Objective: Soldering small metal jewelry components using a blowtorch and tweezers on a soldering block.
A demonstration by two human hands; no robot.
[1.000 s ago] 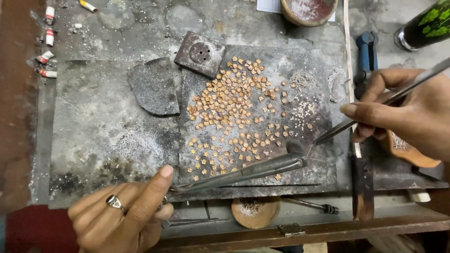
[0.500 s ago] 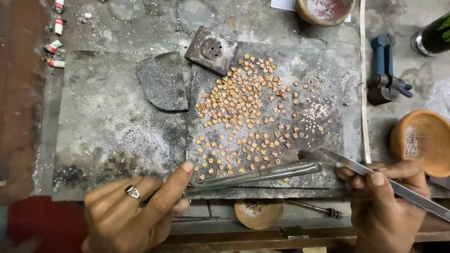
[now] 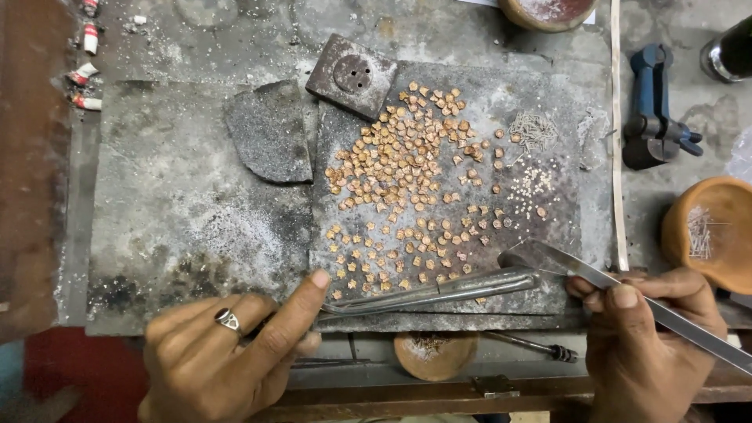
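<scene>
Left hand (image 3: 227,352) sits at near edge of bench, ring on one finger, forefinger stretched out w/ its tip pressing the near-left corner of the dark slab (image 3: 548,110); other fingers curled under, not gripping anything visible. Right hand (image 3: 646,345) near-right, thumb & forefinger pinching a long flat metal strip (image 3: 627,290) whose far end rests on slab's near-right corner. Just left of that end lies a pair of metal tweezers (image 3: 439,291), flat along slab's near edge, touching neither hand as far as can be seen.

Small copper-coloured pieces (image 3: 407,180) scattered over middle of slab, densest toward far side, thinning toward near edge. Right of them: a little heap of fine wire bits (image 3: 534,129) and a patch of tiny pale beads (image 3: 533,184).

Risks, judging from layout: strip's end is close to the nearest pieces – a quick sweep could flick some off the near edge, into the gap or the small round dish (image 3: 435,354) below. Tweezers are loose, so a nudge from the strip may roll them into the pieces. Too much forefinger push might shift the slab and mix beads w/ wire bits.

Around: square block w/ holes (image 3: 351,77) far-mid, blue tool (image 3: 654,106) far-right, clay bowl (image 3: 705,235) at right.
</scene>
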